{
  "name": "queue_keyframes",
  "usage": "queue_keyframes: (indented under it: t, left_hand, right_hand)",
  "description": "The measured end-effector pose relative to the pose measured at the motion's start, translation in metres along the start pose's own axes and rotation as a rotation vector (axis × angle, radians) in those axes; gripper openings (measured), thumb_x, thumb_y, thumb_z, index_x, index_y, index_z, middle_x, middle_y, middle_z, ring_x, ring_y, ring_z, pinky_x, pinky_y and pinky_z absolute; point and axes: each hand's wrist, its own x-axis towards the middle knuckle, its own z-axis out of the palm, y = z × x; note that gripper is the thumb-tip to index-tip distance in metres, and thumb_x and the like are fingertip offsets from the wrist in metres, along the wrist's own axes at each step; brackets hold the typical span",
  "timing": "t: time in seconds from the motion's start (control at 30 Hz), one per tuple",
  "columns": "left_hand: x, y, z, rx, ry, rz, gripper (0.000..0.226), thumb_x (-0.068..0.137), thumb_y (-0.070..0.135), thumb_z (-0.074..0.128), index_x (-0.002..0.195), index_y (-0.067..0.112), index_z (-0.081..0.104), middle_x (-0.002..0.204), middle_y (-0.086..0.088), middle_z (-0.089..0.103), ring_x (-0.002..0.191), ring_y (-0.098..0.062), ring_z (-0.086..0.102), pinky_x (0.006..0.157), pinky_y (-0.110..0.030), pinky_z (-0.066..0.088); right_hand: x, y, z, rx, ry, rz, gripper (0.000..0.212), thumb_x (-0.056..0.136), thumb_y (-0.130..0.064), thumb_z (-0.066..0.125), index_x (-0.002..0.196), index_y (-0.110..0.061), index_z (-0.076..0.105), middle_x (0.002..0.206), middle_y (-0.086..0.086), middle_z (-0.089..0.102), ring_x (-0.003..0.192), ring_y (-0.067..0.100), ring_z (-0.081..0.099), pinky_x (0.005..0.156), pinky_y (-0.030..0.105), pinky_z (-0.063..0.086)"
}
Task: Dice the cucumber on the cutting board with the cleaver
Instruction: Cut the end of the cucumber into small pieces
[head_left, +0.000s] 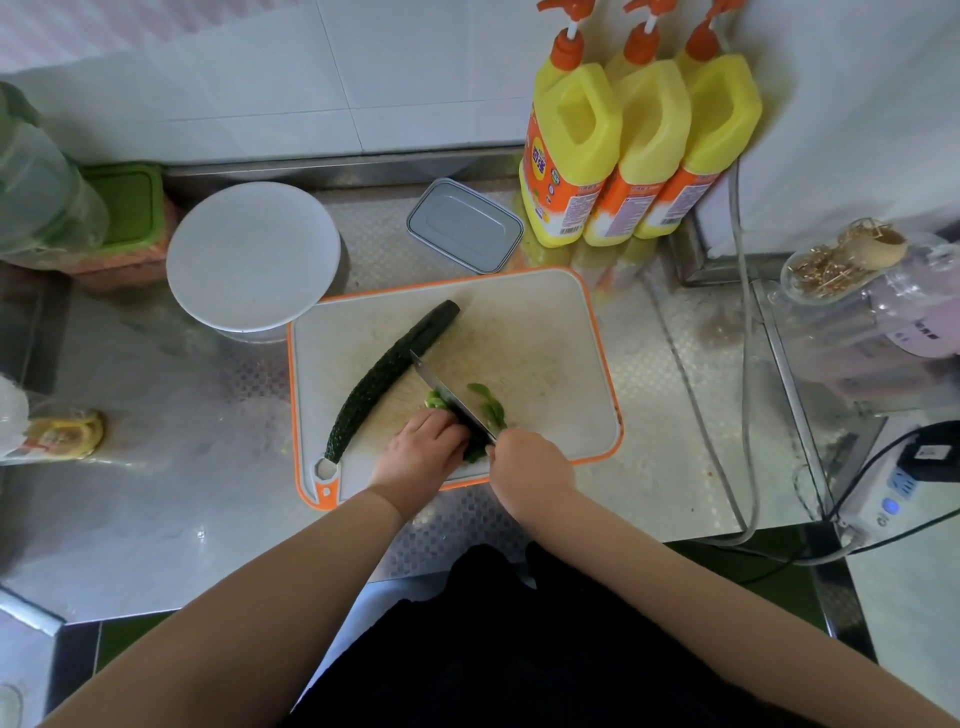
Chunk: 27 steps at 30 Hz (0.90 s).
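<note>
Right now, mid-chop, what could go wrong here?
1. The left hand holds the cucumber pieces right against the cleaver; a slip could nick the fingers.
2. The long cucumber half lies loose beside the blade and may get knocked or roll.
3. The board sits on smooth steel counter; it might slide under chopping force.

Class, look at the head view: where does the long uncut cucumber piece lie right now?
It lies aslant on the left part of the cutting board, left of the cleaver and beyond the left hand: the cucumber piece.
</note>
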Motion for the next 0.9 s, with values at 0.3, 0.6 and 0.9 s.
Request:
queue_keyframes:
  t: [0.3,0.6,0.9]
  left_hand:
    - [-0.003,-0.003,0.003,0.024,-0.004,0.014,0.026,0.093,0.028,0.049,0.097,0.012,0.069,0.1,-0.005,0.064,0.096,-0.024,0.057,0.075,-0.037,0.057]
    - [-0.004,-0.002,0.004,0.044,-0.011,-0.002,0.021,0.091,0.026,0.052,0.097,0.013,0.068,0.101,-0.003,0.064,0.099,-0.02,0.053,0.073,-0.035,0.057]
    - [-0.01,-0.001,-0.005,0.103,-0.032,0.078,0.015,0.081,0.008,0.063,0.093,0.013,0.071,0.101,-0.004,0.067,0.098,-0.022,0.058,0.074,-0.033,0.057]
  right_hand:
    - [-0.004,0.007,0.012,-0.018,-0.011,0.029,0.03,0.101,-0.028,0.037,0.112,-0.008,0.056,0.112,0.011,0.062,0.105,0.028,0.06,0.083,0.033,0.046]
    - [-0.002,0.015,0.014,0.028,-0.027,0.038,0.036,0.101,-0.034,0.035,0.112,-0.006,0.057,0.112,0.014,0.062,0.106,0.031,0.058,0.085,0.035,0.045]
    - [0.004,0.031,-0.004,0.202,0.011,0.071,0.038,0.099,-0.034,0.044,0.111,-0.002,0.061,0.111,0.017,0.064,0.107,0.032,0.058,0.084,0.033,0.043]
